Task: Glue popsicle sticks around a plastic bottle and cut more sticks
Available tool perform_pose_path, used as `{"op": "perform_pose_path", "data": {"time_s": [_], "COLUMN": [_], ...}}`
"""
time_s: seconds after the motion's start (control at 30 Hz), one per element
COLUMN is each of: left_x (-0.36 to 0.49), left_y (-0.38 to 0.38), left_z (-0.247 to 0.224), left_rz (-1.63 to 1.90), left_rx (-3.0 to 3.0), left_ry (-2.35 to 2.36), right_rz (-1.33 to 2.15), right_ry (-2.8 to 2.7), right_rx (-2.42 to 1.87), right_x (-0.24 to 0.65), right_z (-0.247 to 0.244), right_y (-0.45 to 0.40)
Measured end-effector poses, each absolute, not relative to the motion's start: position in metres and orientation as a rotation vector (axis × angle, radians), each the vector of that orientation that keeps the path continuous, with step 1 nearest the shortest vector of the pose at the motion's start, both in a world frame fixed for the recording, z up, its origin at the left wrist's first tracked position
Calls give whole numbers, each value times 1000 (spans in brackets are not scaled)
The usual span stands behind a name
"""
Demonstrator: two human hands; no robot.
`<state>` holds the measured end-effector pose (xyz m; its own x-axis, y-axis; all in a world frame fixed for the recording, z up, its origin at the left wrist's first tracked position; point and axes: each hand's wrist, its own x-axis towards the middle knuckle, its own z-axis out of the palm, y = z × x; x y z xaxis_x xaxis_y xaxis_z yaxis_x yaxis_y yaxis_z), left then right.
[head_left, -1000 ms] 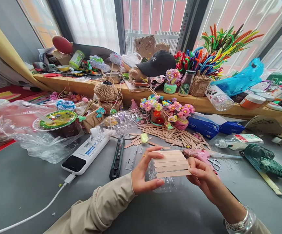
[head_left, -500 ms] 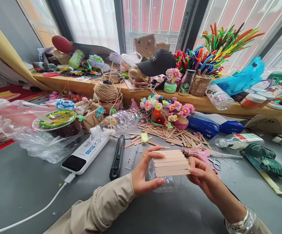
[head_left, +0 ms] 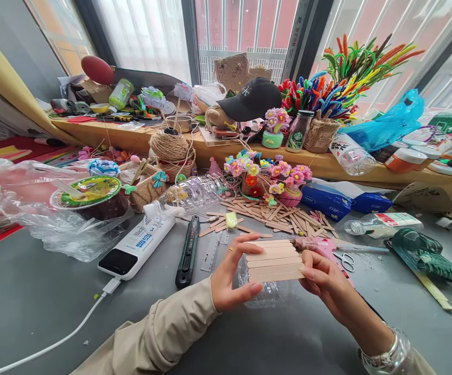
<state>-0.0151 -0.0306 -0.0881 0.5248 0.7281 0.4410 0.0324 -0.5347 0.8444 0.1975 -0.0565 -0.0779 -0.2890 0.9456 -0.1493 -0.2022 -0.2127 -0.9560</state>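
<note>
A flat panel of several pale wooden sticks (head_left: 275, 263), laid side by side, is held up off the grey table. My left hand (head_left: 236, 278) grips its left edge, thumb at the lower corner and fingers along the upper left. At the right edge, my right hand (head_left: 325, 278) pinches the panel between thumb and fingers. Behind and below the panel, a clear plastic piece (head_left: 271, 298) shows partly. Loose wooden sticks (head_left: 284, 216) lie heaped beyond the hands, with a small yellow block (head_left: 231, 220) beside them.
A green-black cutter (head_left: 188, 252), a clear ruler (head_left: 211, 252) and a white power bank (head_left: 140, 247) with a cable lie left. Right are a pink glue gun (head_left: 325, 247), scissors (head_left: 345, 261) and a clear bottle (head_left: 384, 226). Crafts and a black cap (head_left: 253, 99) stand behind.
</note>
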Motion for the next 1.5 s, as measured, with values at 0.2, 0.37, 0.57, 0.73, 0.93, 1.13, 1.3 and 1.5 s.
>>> {"op": "perform_pose_path", "data": {"time_s": [0.2, 0.37, 0.57, 0.73, 0.93, 1.13, 1.3, 1.5], "left_x": [-15, -15, -15, -15, -14, -14, -14, -14], "left_y": [-31, -30, -31, -31, -31, -31, -31, -31], "left_z": [-88, -88, -88, -89, -89, -88, -88, -89], "left_rz": [1049, 1043, 1046, 1044, 1056, 1053, 1054, 1062], "left_rx": [1939, 1941, 1933, 1920, 1907, 1917, 1923, 1909], "left_ry": [629, 622, 623, 637, 643, 632, 632, 648], "right_rz": [1648, 1641, 1635, 1636, 1637, 1643, 1634, 1633], "right_ry": [-1122, -1108, -1116, -1135, -1139, -1136, -1132, -1153], "right_rx": [-1029, -1065, -1057, -1042, -1059, -1035, -1063, -1035], "right_x": [198, 197, 197, 197, 197, 197, 197, 197], "right_z": [-78, -75, -76, -78, -78, -79, -77, -77], "right_y": [-56, -57, -57, -56, -56, -56, -57, -55]}}
